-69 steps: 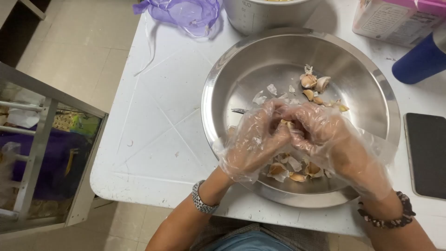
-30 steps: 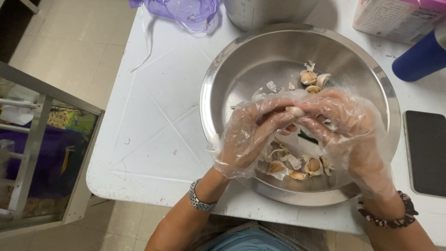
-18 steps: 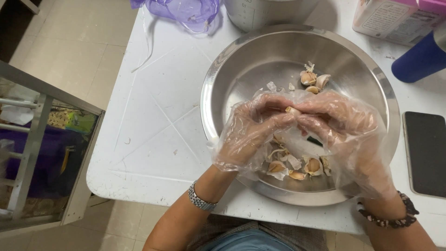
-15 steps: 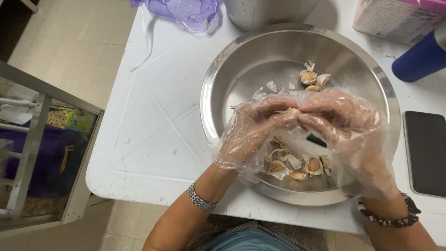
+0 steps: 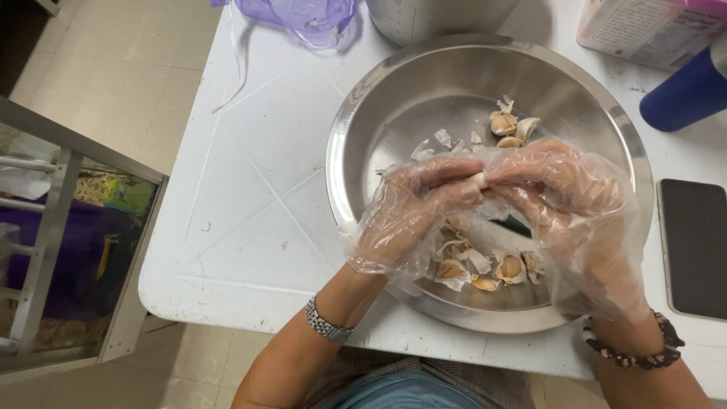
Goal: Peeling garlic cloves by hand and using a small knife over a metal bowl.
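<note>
Both hands, in loose clear plastic gloves, met over the middle of a wide steel bowl (image 5: 363, 113) that stood on the white tabletop (image 5: 257, 151), toward its near edge. The left hand (image 5: 405, 216) and the right hand (image 5: 568, 197) each had their fingers pinched shut on the same pale garlic clove (image 5: 478, 180), one hand at either end, holding it clear of the bowl's floor. Below the hands, in the near part of the bowl, lay a scatter of loose cloves and papery skins (image 5: 477, 265); a smaller cluster of cloves (image 5: 509, 127) sat toward the bowl's far side. A dark phone (image 5: 695, 246) lay flat near the tabletop's right edge, just beside the bowl. At the far edge were a purple mesh bag (image 5: 303, 15), a steel pot (image 5: 424, 19), a pink-and-white carton (image 5: 644, 26) and a blue cup (image 5: 685, 91).
</note>
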